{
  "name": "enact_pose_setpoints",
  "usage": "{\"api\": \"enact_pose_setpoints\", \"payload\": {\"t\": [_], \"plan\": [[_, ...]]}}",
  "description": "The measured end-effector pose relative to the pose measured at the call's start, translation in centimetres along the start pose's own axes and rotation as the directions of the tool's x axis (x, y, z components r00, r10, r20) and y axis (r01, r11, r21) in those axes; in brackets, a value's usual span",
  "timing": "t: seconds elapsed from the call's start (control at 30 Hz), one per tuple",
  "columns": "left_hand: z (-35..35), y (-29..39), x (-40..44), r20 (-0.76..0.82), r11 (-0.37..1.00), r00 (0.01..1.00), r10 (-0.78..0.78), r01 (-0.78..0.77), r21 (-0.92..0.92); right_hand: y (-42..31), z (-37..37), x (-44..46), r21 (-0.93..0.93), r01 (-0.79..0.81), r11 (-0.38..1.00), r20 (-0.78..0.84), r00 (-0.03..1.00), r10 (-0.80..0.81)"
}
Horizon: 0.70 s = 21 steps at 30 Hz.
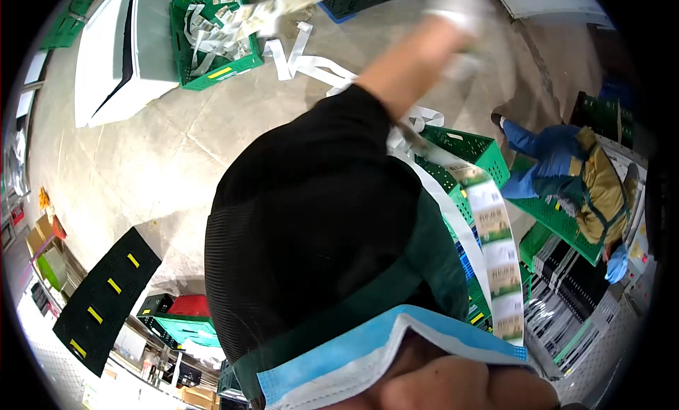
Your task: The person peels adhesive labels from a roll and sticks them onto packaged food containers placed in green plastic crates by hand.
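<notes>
My left hand (463, 10), in a white glove, is at the top of the head view, badly smeared by motion. The arm reaches up from a black sleeve, and whether the fingers hold anything cannot be made out. Below the hand, a printed strip of labels (503, 268) with a white band (453, 212) curves past the right side of my body. More white strip (311, 62) lies in loops on the floor. Another blurred printed strip (283, 7) runs above a green crate (219, 74) heaped with such strips. My right hand does not show.
A large white box (106, 56) stands at the upper left. Green crates (488, 159) sit to my right. Beyond them a person (587, 177) in blue trousers bends near stacked dark trays (573, 268). A black panel (106, 300) with yellow labels is at the lower left.
</notes>
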<state>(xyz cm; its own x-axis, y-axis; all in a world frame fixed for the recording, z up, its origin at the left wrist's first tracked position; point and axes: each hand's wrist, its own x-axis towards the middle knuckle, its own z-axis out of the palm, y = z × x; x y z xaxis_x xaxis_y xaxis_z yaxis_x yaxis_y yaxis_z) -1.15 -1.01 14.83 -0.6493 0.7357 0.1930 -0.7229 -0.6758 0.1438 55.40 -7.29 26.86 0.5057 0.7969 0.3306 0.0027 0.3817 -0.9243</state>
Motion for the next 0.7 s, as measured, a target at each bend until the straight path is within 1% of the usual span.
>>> {"api": "enact_pose_setpoints", "payload": {"t": [0.03,0.07,0.1,0.13,0.17,0.2,0.23,0.27,0.3,0.33,0.37,0.4,0.43,0.47,0.5,0.53,0.57,0.6,0.63,0.67,0.7], "plan": [[4.8,-3.6,-2.2,0.15,0.989,0.988,-0.033,0.01,0.147,0.0,-0.4,-0.1,-0.007,-0.012,1.0,-0.006,1.0,0.012],[8.9,-7.1,-5.2,0.324,0.94,0.945,-0.047,-0.068,0.335,0.1,-0.6,-0.3,-0.003,-0.031,1.0,-0.008,0.999,0.031],[12.4,-9.7,-8.6,0.517,0.861,0.854,-0.06,-0.218,0.459,0.2,-1.4,-0.7,-0.003,-0.033,0.999,-0.025,0.999,0.033],[15.3,-11.7,-12.2,0.695,0.8,0.716,-0.07,-0.375,0.468,0.4,-2.0,-1.0,0.006,-0.043,0.999,-0.036,0.998,0.043],[17.6,-12.9,-15.5,0.82,0.785,0.567,-0.08,-0.471,0.402,0.6,-2.5,-1.6,0.016,-0.062,0.998,-0.044,0.997,0.063],[18.9,-13.2,-18.1,0.893,0.797,0.443,-0.082,-0.509,0.326,1.0,-2.8,-2.0,0.02,-0.096,0.995,-0.052,0.994,0.097],[19.0,-13.1,-20.0,0.932,0.814,0.352,-0.092,-0.512,0.274,1.6,-3.0,-2.7,0.024,-0.133,0.991,-0.052,0.99,0.134],[18.2,-12.8,-21.1,0.946,0.826,0.307,-0.102,-0.505,0.252,2.4,-3.1,-3.3,0.032,-0.185,0.982,-0.038,0.982,0.186],[16.7,-12.6,-21.9,0.921,0.808,0.353,-0.164,-0.488,0.331,3.7,-4.5,-3.8,0.032,-0.202,0.979,0.095,0.976,0.198],[13.5,-11.8,-21.3,0.855,0.765,0.457,-0.248,-0.45,0.462,5.6,-5.4,-4.1,-0.051,-0.083,0.995,0.024,0.996,0.085],[10.3,-11.3,-20.5,0.768,0.711,0.551,-0.327,-0.392,0.584,8.3,-6.5,-4.5,-0.294,0.107,0.95,0.111,0.991,-0.078],[7.0,-11.0,-19.8,0.672,0.661,0.629,-0.39,-0.317,0.68,8.1,-4.7,-7.1,-0.688,0.455,0.565,0.374,0.89,-0.261],[4.2,-10.4,-19.1,0.573,0.609,0.687,-0.446,-0.236,0.757,8.6,-3.5,-8.0,-0.435,0.196,0.879,0.324,0.945,-0.051],[2.6,-9.4,-19.0,0.491,0.564,0.716,-0.496,-0.164,0.809,9.2,-2.3,-9.0,-0.109,-0.138,0.984,0.258,0.953,0.162],[2.1,-8.2,-19.2,0.436,0.546,0.732,-0.524,-0.105,0.831,7.8,1.2,-10.9,-0.037,-0.316,0.948,0.31,0.898,0.312],[2.8,-6.6,-19.8,0.389,0.51,0.728,-0.565,-0.063,0.858,6.3,5.9,-13.2,-0.159,-0.365,0.917,0.51,0.765,0.393],[2.6,-6.7,-20.1,0.471,0.611,0.722,-0.507,-0.085,0.787,9.5,6.7,-13.3,-0.234,-0.479,0.846,0.453,0.716,0.531],[1.9,-7.0,-20.6,0.516,0.685,0.73,-0.448,-0.091,0.723,12.3,8.2,-14.0,-0.205,-0.639,0.742,0.538,0.559,0.63],[2.8,-6.1,-20.6,0.555,0.603,0.657,-0.51,-0.187,0.775,13.6,9.9,-14.4,-0.201,-0.728,0.655,0.654,0.398,0.643],[3.2,-5.3,-21.4,0.577,0.53,0.666,-0.472,-0.308,0.79,14.0,11.1,-15.4,-0.211,-0.803,0.557,0.753,0.23,0.617],[3.0,-3.9,-21.1,0.535,0.495,0.628,-0.566,-0.261,0.829,13.4,12.3,-16.3,-0.207,-0.859,0.469,0.759,0.162,0.631]]}}
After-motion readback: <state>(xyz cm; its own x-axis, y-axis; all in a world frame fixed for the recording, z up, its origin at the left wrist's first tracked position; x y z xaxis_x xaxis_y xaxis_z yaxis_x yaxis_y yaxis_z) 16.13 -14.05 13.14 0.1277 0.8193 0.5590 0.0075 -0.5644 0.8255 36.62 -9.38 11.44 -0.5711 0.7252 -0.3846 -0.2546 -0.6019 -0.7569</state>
